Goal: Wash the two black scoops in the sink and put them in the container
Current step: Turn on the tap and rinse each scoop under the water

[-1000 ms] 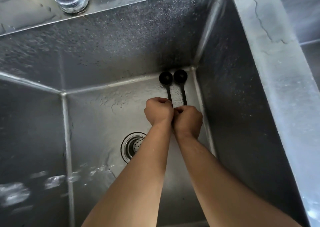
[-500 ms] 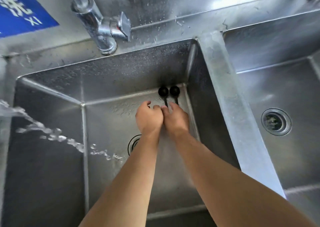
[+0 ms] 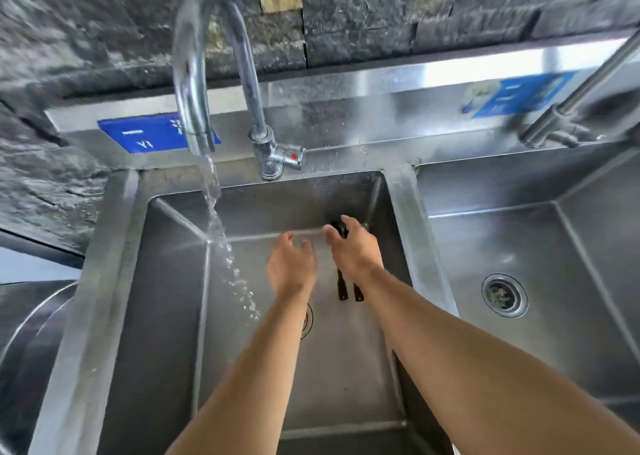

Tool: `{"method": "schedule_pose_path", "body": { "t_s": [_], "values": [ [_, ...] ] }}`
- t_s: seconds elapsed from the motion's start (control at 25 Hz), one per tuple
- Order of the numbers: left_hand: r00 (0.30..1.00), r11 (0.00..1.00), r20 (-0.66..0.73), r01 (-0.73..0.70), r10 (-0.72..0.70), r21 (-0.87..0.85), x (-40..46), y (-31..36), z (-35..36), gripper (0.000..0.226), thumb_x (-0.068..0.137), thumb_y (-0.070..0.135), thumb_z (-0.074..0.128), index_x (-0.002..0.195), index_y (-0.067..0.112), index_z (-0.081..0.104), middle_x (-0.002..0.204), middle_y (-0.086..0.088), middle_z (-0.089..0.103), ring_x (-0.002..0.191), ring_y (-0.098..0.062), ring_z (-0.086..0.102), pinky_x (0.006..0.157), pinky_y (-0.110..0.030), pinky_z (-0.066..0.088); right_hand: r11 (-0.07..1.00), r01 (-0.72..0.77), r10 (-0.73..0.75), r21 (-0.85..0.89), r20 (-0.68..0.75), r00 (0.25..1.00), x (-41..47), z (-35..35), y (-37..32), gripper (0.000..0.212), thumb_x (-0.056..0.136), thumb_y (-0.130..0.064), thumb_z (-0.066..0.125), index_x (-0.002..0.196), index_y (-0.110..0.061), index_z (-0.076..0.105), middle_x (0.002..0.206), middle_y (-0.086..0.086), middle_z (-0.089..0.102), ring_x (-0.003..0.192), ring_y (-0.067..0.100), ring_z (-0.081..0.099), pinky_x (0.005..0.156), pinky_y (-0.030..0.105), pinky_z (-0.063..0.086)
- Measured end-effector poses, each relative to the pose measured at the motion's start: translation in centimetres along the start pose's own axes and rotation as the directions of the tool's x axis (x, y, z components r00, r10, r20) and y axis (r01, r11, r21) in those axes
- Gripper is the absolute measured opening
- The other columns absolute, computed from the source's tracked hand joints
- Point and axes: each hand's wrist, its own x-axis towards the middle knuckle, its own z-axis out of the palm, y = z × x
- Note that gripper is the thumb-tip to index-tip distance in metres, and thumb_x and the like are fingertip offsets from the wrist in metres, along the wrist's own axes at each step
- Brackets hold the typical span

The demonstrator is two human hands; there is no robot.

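Two black scoops lie side by side on the floor of the left sink (image 3: 114, 264), near its far right corner. Their handle ends (image 3: 349, 290) show below my right wrist, and a bit of a black scoop head (image 3: 336, 226) peeks out between my thumb and fingers. My right hand (image 3: 353, 252) is spread above the scoops with straight fingers and grips nothing. Just left of it, my left hand (image 3: 291, 267) hovers with relaxed fingers and is empty.
The curved faucet (image 3: 207, 56) pours a water stream (image 3: 221, 239) into the left part of the sink. My left forearm half hides the drain (image 3: 309, 319). A second basin with a drain (image 3: 504, 295) lies to the right. A round metal vessel (image 3: 31, 326) sits at lower left.
Both hands have let go of the scoop handles and opened. They have lifted off the scoops, which stay on the sink floor. The view has pulled back and up.
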Motion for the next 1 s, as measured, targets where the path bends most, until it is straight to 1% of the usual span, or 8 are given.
{"method": "schedule_pose_path", "body": {
  "t_s": [0.16,0.24,0.4,0.52,0.64,0.72,0.8,1.0],
  "values": [
    [0.995,0.996,0.079,0.065,-0.060,-0.056,-2.7,-1.9,-1.8,0.042,0.093,0.023,0.053,0.134,0.018,0.058,0.137,-0.004,0.063,0.122,-0.023,0.061,0.095,-0.028,0.043,0.999,0.042,-0.042,-0.020,0.032,0.999,-1.6,-0.2,-2.2,0.068,0.095,-0.051,0.049,0.155,-0.021,0.037,0.152,0.006,0.052,0.133,0.024,0.052,0.089,0.028,0.038],
    [0.993,0.997,0.093,0.077,-0.074,-0.021,-3.4,-3.4,-2.7,0.040,0.093,0.022,0.054,0.133,0.018,0.059,0.135,-0.003,0.065,0.118,-0.023,0.063,0.092,-0.026,0.043,0.998,0.045,-0.043,-0.040,0.054,0.998,-2.4,0.4,-2.8,0.068,0.095,-0.052,0.048,0.155,-0.021,0.037,0.153,0.006,0.050,0.134,0.024,0.052,0.090,0.029,0.039],
    [0.993,0.996,0.081,0.085,-0.086,0.014,-3.1,-6.2,-5.5,0.039,0.093,0.021,0.056,0.132,0.015,0.059,0.132,-0.007,0.066,0.116,-0.025,0.065,0.101,-0.032,0.047,0.993,0.073,-0.063,-0.088,0.111,0.992,-3.2,2.4,-3.6,0.069,0.095,-0.054,0.048,0.155,-0.021,0.037,0.154,0.007,0.049,0.135,0.025,0.051,0.102,0.034,0.042],
    [0.996,0.995,0.044,0.080,-0.082,0.055,-2.3,-7.5,-7.8,0.035,0.094,0.023,0.055,0.127,0.013,0.060,0.127,-0.010,0.069,0.112,-0.029,0.067,0.098,-0.036,0.051,0.989,0.100,-0.082,-0.107,0.164,0.983,-3.7,4.2,-4.2,0.070,0.095,-0.054,0.049,0.155,-0.022,0.035,0.154,0.009,0.049,0.133,0.026,0.054,0.100,0.033,0.044],
    [0.998,0.997,0.033,0.049,-0.050,0.055,-0.8,-7.7,-9.9,0.041,0.096,0.026,0.057,0.135,0.014,0.056,0.134,-0.008,0.065,0.116,-0.026,0.065,0.100,-0.037,0.051,0.976,0.161,-0.130,-0.150,0.197,0.972,-3.7,5.8,-5.4,0.072,0.096,-0.055,0.052,0.156,-0.020,0.034,0.154,0.010,0.050,0.129,0.027,0.058,0.096,0.029,0.048],
    [0.999,0.998,0.044,0.010,-0.013,0.069,0.4,-7.2,-11.1,0.045,0.097,0.028,0.057,0.140,0.014,0.051,0.140,-0.008,0.061,0.121,-0.026,0.063,0.103,-0.040,0.050,0.965,0.206,-0.170,-0.160,0.209,0.963,-3.3,6.5,-6.4,0.074,0.096,-0.056,0.053,0.156,-0.018,0.033,0.154,0.012,0.049,0.129,0.028,0.057,0.094,0.027,0.047],
    [0.997,0.995,0.048,-0.056,0.052,0.086,1.8,-6.0,-11.9,0.047,0.097,0.027,0.058,0.141,0.013,0.051,0.141,-0.009,0.060,0.122,-0.027,0.063,0.103,-0.042,0.050,0.959,0.230,-0.194,-0.166,0.208,0.959,-2.8,6.8,-7.2,0.074,0.096,-0.056,0.055,0.156,-0.018,0.034,0.152,0.013,0.051,0.127,0.029,0.058,0.096,0.034,0.051],
    [0.959,0.928,0.112,-0.280,0.259,0.245,6.1,-3.3,-12.7,0.049,0.096,0.024,0.062,0.141,0.009,0.051,0.136,-0.014,0.061,0.123,-0.029,0.060,0.104,-0.039,0.048,0.834,0.387,-0.321,-0.394,0.223,0.920,-1.1,6.2,-8.9,0.058,0.097,-0.045,0.059,0.145,-0.014,0.047,0.135,0.014,0.062,0.119,0.032,0.061,0.100,0.045,0.051]
  ]
}}
